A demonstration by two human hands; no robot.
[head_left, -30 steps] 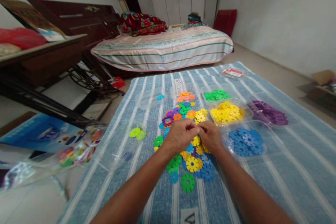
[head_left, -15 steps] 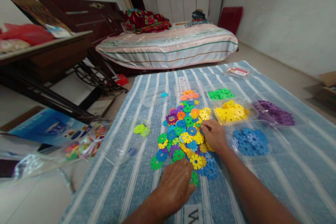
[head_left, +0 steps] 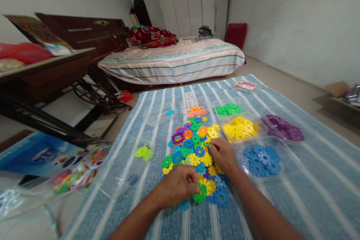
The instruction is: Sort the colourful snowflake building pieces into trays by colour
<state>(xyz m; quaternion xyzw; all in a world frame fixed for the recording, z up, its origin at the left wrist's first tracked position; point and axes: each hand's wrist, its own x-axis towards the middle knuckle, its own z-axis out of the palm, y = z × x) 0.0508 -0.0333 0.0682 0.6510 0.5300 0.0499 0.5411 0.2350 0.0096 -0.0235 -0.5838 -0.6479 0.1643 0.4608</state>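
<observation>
My left hand [head_left: 178, 185] is over the near left side of a loose pile of flower-shaped plastic discs [head_left: 194, 159], fingers curled and closed. Its fingertips meet the edge of a green disc [head_left: 200, 194]; whether they grip it is unclear. A blue disc [head_left: 185, 205] lies just below this hand. At the pile's right side, my right hand [head_left: 223, 154] is closed with thumb and fingers pinched together; what is between them is hidden. Next to it stand clear boxes of yellow discs [head_left: 240, 129] and blue discs [head_left: 263, 160].
Green discs [head_left: 229, 110], purple discs [head_left: 284, 127] and orange discs [head_left: 197, 111] fill other clear boxes. On the left, boxes hold lime discs [head_left: 144, 152] and a light blue disc [head_left: 170, 112]. A labelled lid [head_left: 245, 85] lies at the striped cloth's far edge.
My left hand has shifted up and left over the pile and turned, uncovering a blue disc beneath it. My right hand stays at the pile's right side. The whole view has tilted upward.
</observation>
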